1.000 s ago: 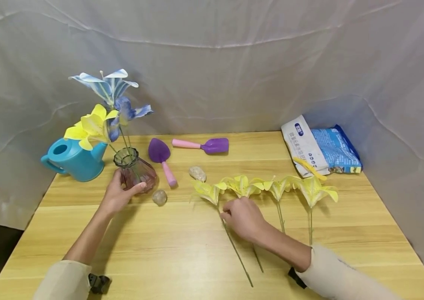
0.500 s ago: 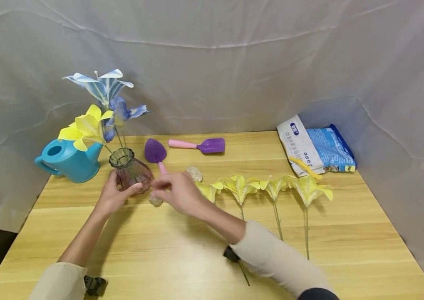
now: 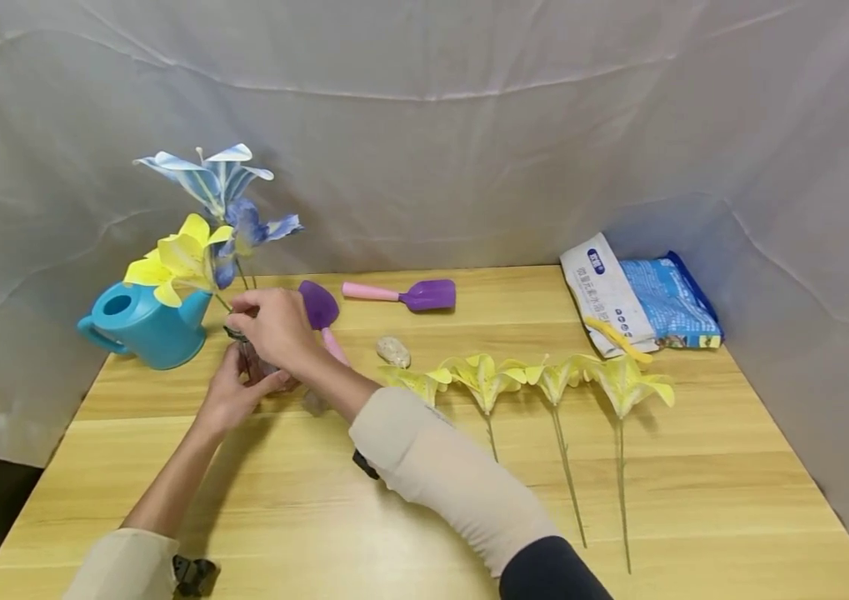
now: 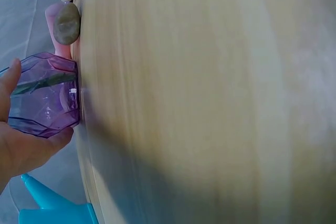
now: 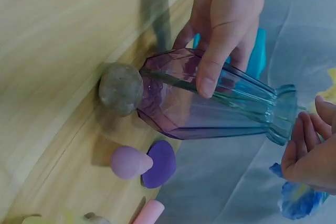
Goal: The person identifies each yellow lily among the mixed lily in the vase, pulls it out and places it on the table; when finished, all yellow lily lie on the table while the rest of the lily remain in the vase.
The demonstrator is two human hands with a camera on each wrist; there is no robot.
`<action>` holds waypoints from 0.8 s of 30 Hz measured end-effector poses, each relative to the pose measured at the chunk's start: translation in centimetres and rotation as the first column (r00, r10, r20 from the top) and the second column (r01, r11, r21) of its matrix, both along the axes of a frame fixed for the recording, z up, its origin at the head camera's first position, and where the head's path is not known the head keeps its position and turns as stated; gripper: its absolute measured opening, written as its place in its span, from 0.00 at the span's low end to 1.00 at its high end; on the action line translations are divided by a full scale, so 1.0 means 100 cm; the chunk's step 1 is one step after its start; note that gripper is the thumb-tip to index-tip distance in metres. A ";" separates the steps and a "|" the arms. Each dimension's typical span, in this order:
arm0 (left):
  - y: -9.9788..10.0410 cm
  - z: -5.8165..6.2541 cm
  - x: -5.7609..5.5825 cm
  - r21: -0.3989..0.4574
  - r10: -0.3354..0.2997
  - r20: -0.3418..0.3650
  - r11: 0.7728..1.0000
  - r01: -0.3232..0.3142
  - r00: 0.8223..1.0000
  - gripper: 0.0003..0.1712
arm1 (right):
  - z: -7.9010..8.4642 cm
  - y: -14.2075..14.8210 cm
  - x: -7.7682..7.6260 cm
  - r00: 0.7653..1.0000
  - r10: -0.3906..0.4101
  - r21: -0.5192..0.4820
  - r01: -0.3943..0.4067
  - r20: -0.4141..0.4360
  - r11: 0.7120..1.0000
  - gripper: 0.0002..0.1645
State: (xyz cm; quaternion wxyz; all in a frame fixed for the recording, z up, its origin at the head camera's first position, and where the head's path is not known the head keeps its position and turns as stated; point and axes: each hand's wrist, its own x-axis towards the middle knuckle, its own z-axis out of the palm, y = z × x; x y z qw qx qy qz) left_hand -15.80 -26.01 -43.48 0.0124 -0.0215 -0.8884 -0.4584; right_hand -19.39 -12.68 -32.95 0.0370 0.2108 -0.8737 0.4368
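Observation:
My left hand (image 3: 229, 396) grips a faceted purple glass vase (image 5: 173, 119) around its body, thumb on the near side. Out of it rise a light-blue lily (image 3: 214, 179), a blue flower (image 3: 252, 227) and a yellow lily (image 3: 186, 254). Over the vase's mouth, my right hand (image 3: 277, 325) has bent fingers close round the yellow lily's stem. In the right wrist view its thumb and fingers stand on either side of that stem; whether they pinch it cannot be told. The right hand hides most of the vase's neck in the head view.
A blue watering can (image 3: 150, 325) stands left of the vase. Behind lie a purple trowel (image 3: 319, 304), a purple shovel (image 3: 427, 295) and two stones, one a pale stone (image 3: 393, 351). Several yellow lilies (image 3: 555, 383) lie to the right, before a blue-white packet (image 3: 637, 292).
My right hand has left the yellow lilies on the table and moved left to the stems above the vase's mouth. The left hand has stayed on the vase.

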 end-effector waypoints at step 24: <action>-0.005 0.000 0.002 0.001 -0.025 -0.019 1.000 0.025 1.000 0.42 | -0.007 -0.027 -0.005 0.985 -0.041 0.254 0.084 -0.169 0.963 0.09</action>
